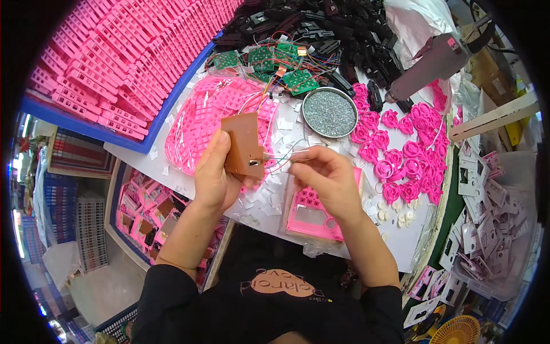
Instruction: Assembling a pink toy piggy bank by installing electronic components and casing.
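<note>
My left hand [215, 172] grips a brown circuit board [243, 142] by its left edge, tilted up above the white table. A small black switch sits near the board's lower end. Thin coloured wires [281, 159] run from its right side to my right hand [326, 179], whose fingers are pinched on them. Below my right hand lies a pink plastic case [312, 215] with a window and a keypad area. Behind the board rests a clear bag of pink keypads [197, 123].
A round tin of small metal screws [329, 112] stands beyond my hands, near green circuit boards [262, 58] and black plastic parts [321, 28]. Pink rings [412, 150] cover the right side, under a grey electric screwdriver [429, 66]. A blue crate [86, 129] of pink casings borders the left.
</note>
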The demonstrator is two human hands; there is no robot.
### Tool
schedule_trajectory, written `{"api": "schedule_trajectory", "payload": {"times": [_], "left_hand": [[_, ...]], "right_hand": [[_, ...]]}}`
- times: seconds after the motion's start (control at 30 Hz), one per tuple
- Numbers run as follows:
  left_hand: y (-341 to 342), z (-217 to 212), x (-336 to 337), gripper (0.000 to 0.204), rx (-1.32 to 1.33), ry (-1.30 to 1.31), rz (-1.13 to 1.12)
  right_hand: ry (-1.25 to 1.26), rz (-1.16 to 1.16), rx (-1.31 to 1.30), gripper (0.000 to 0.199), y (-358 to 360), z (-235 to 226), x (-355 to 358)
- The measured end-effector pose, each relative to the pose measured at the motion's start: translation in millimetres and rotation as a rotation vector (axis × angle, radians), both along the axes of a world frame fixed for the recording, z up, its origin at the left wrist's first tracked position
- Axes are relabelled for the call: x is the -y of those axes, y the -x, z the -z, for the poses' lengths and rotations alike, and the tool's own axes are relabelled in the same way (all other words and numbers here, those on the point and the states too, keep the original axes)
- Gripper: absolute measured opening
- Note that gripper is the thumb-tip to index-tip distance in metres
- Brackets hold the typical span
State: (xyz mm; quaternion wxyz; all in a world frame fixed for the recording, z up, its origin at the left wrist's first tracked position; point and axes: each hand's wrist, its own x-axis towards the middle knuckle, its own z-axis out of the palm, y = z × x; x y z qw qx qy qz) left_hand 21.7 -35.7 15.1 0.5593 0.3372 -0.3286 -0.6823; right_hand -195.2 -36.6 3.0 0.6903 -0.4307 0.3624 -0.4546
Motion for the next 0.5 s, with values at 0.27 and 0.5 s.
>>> {"api": "schedule_trajectory", "payload": {"times": [0.27, 0.5], "left_hand": [[14, -12, -14, 0.040, 0.100, 0.182, -0.010], [23, 1, -32, 0.033, 0.301, 0.346, -0.039]], "right_hand": [[0.158, -0.316, 0.177, 0.064, -14, 20, 2], [0.350, 0.116, 0.128, 0.022, -13, -4, -25]]}}
